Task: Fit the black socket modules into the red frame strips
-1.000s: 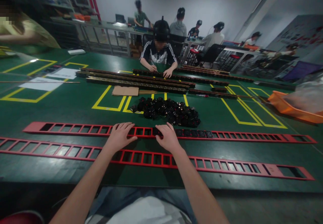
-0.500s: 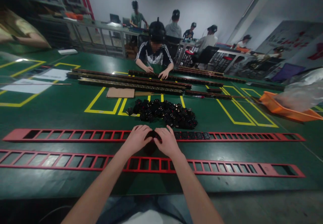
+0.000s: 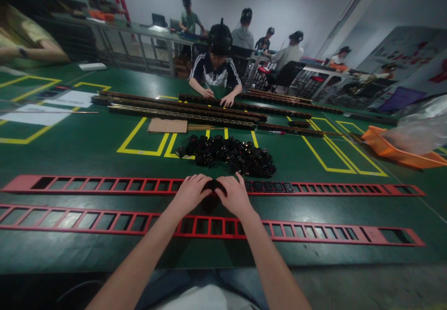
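My left hand (image 3: pixel 192 191) and right hand (image 3: pixel 233 193) curl about a dark block (image 3: pixel 213 185) at the far frame (image 3: pixel 23 183), left of the seated blocks (image 3: pixel 268 187); I can't tell whether either grips it. Uneven pressure could jam it askew.

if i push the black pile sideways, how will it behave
The black pile would probably scatter rather than slide whole, since its pieces look loosely heaped. They look blocky, so they'd likely tumble or skid, not roll far.
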{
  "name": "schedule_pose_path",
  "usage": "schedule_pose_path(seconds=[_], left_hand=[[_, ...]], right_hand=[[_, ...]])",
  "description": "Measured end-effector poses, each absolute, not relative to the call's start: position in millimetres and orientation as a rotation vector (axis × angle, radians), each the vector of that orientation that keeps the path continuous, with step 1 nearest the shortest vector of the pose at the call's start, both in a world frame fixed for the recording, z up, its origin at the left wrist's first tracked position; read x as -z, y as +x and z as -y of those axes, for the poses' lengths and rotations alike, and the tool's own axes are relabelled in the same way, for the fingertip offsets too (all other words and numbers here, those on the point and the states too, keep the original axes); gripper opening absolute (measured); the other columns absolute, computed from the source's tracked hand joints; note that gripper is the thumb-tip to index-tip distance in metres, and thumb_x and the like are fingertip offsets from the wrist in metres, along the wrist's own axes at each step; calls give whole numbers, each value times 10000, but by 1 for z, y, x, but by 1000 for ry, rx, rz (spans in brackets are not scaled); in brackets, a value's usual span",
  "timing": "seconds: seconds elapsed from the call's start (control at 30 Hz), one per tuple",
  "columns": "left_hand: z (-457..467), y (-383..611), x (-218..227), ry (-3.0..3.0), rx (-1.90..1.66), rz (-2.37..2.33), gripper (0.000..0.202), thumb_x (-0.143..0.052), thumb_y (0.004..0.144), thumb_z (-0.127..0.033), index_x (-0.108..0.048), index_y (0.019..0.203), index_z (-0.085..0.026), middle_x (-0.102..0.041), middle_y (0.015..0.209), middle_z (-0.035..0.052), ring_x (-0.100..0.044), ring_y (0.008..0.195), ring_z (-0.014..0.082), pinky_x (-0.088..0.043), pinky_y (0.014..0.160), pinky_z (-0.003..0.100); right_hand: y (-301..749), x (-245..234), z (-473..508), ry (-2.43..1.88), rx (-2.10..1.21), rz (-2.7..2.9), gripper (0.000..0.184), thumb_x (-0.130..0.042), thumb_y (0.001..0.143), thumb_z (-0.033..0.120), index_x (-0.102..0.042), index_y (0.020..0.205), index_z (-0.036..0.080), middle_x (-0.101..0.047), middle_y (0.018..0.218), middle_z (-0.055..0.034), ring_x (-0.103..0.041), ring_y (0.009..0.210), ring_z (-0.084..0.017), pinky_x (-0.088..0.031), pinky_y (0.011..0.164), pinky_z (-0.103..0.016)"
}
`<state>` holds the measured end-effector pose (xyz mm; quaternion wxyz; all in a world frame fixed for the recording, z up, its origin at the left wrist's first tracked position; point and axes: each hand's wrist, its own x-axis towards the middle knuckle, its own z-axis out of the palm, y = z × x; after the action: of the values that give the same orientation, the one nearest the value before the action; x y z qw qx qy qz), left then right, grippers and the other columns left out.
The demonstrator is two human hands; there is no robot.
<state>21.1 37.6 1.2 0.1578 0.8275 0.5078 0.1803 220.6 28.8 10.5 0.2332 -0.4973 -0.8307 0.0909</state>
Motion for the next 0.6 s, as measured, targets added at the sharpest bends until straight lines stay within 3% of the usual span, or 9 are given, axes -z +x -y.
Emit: schedule_pose_path(seconds=[0.6], left_hand=[[-35, 23, -1, 2374, -500, -1469, 346, -566, 903, -269, -560, 1249, -248, -639, 1242, 56, -572, 1142, 244, -423, 956, 410]], right_hand=[[217, -14, -31, -1452, -252, 2318, 221, -639, 905, 248, -639, 1125, 222, -708, 1136, -53, -601, 1091, -225, -390, 1004, -413]])
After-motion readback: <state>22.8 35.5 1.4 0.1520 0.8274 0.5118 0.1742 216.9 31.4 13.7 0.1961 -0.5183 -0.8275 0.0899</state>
